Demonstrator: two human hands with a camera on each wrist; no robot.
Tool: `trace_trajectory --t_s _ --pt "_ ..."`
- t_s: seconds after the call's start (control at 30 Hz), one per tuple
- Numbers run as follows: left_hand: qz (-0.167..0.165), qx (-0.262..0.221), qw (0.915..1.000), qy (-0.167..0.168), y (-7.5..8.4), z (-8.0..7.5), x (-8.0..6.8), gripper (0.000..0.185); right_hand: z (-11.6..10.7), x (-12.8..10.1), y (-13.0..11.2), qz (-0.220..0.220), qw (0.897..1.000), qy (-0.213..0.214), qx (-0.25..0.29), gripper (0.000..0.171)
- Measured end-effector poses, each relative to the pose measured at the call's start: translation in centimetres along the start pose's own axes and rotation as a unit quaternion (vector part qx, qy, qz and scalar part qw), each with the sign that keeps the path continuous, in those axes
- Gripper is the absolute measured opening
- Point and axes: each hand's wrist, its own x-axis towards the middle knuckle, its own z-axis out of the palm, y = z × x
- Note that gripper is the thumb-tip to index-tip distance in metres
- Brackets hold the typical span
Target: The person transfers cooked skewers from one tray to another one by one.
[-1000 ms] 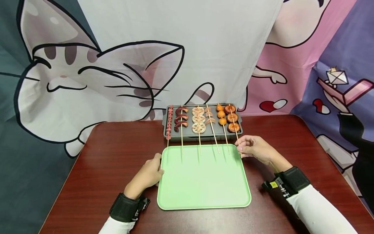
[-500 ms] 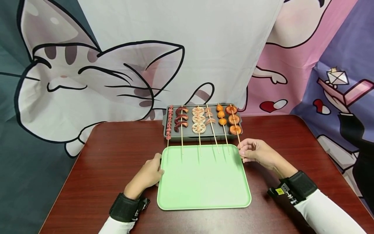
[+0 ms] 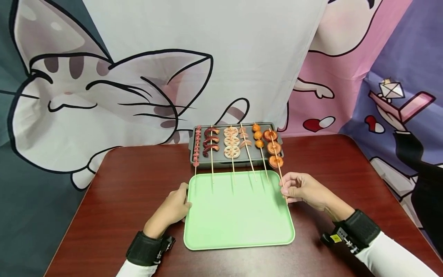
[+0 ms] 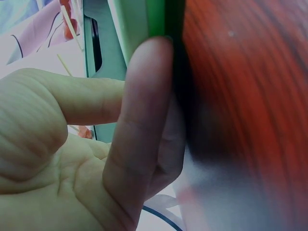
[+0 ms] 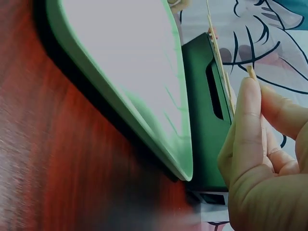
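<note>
My left hand [image 3: 171,209] holds the left edge of a light green tray [image 3: 238,223], thumb at the rim and fingers below it. In the left wrist view a finger presses against the tray's edge [image 4: 132,29]. With thumb and fingertips, my right hand [image 3: 302,191] pinches the stick of a skewer [image 3: 274,148] threaded with round brown slices, like mushroom. The stick's end [image 5: 250,72] pokes out past the fingertips in the right wrist view. The top slices overlap the right side of a dark grey grill [image 3: 221,165]; the lowest overhangs its front corner.
Several other skewers lie side by side on the grill: pink meat pieces [image 3: 196,148], dark curled tentacle pieces [image 3: 211,141], lotus root slices [image 3: 231,141], pale pieces [image 3: 244,136] and orange balls [image 3: 257,135]. Their sticks reach over the tray's far edge. A cartoon cloth [image 3: 149,88] hangs behind the brown table [image 3: 138,173].
My right hand has drawn the mushroom-like skewer toward me and slightly right, so its slices sit lower at the grill's corner. The left hand keeps its hold; the head view has shifted slightly.
</note>
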Motion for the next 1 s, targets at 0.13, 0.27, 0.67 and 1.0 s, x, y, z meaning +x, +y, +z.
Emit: trace_trajectory --t_s 0.13,0.27,0.67,1.0 --pt "-0.005 0.001 1.0000 -0.002 -0.3 -0.1 -0.2 0.050 0.5 -0.4 0.3 0.003 1.000 -0.003 -0.009 0.022" --pt "-0.005 0.002 1.0000 -0.004 -0.4 -0.2 -0.3 0.052 1.0 -1.0 0.7 0.009 1.000 0.003 -0.019 0.029" --pt "0.002 -0.005 1.0000 -0.008 -0.4 0.1 -0.1 0.049 2.0 -3.2 1.4 0.009 1.000 0.019 -0.024 0.029" --pt "0.003 -0.003 0.9999 -0.012 -0.4 0.0 0.2 0.049 2.9 -4.3 1.8 0.013 0.999 0.027 -0.014 0.028"
